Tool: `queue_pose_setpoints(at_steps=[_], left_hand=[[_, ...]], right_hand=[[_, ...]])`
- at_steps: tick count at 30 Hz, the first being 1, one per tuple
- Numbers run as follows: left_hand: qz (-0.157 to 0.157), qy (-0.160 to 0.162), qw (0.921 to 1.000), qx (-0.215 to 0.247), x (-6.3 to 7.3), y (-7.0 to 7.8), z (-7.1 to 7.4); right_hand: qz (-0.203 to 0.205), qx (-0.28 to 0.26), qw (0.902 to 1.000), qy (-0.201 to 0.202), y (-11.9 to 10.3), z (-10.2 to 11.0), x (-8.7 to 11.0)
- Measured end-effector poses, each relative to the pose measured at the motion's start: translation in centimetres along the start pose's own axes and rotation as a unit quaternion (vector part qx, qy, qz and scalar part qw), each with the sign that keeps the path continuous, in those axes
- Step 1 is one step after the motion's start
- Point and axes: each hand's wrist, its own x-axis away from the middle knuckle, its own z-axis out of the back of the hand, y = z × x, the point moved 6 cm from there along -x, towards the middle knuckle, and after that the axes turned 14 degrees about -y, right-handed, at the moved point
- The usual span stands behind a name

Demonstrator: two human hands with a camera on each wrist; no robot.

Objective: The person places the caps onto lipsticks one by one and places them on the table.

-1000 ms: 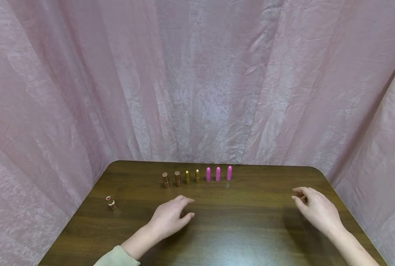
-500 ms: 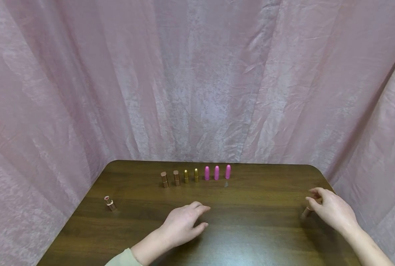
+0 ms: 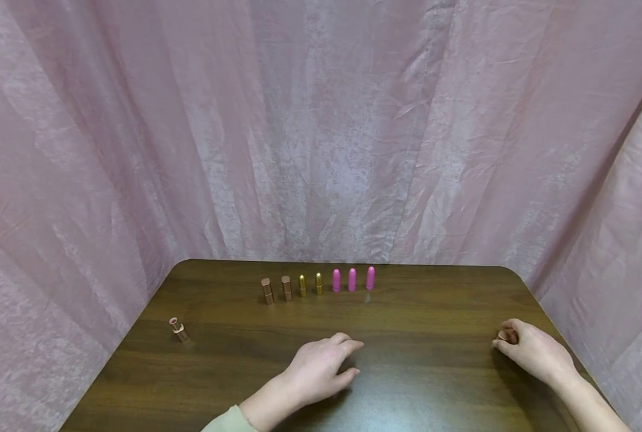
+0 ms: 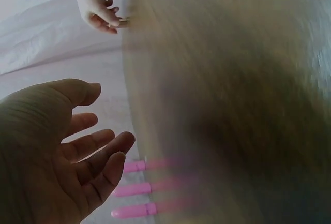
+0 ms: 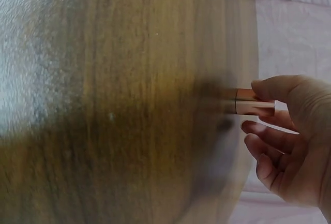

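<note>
In the right wrist view, a short rose-gold lipstick tube [image 5: 254, 102] is pinched between the thumb and fingers of my right hand [image 3: 539, 353], low over the right side of the table. The hand covers most of it in the head view. My left hand [image 3: 323, 367] hovers over the front middle with fingers loosely extended and nothing in its grasp. Beyond it stands a row of upright lipsticks: two rose-gold ones [image 3: 267, 291], two gold ones [image 3: 318, 284] and three pink ones [image 3: 351, 280]. An uncapped rose-gold lipstick [image 3: 179, 330] with a reddish tip stands alone at the left.
The dark wooden table [image 3: 234, 360] has rounded far corners. Pink velvety curtain [image 3: 321, 132] hangs behind it and along both sides, close to the edges. A small pale mark [image 3: 368, 298] lies before the rightmost pink lipstick.
My left hand has moved steadily right. The right hand has moved right, then a little lower, with the rose-gold tube now at its fingertips. The row and the lone lipstick stay where they were.
</note>
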Motion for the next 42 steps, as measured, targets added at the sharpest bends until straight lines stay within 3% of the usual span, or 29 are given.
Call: queue_pose_setpoints(at_steps=[13,26,37,42], left_hand=[[0.003,-0.006,0.9998,0.016,-0.4,0.6,-1.0],[0.010,0.005,0.9996,0.025,0.2,-0.4,-1.0],[0.035,0.003,0.9987,0.037,1.2,-2.5,-0.8],[0.055,0.006,0.9968,0.058,2.0,-3.7,-0.6]], right_hand=[[-0.012,0.012,0.9999,0.003,-0.5,-0.3,0.1],[0.019,-0.009,0.9988,0.044,-3.3,-0.5,-0.2],[0.062,-0.097,0.9913,0.063,-8.3,-2.5,-1.2],[0.073,-0.184,0.9790,0.048,-11.0,-4.1,-1.6]])
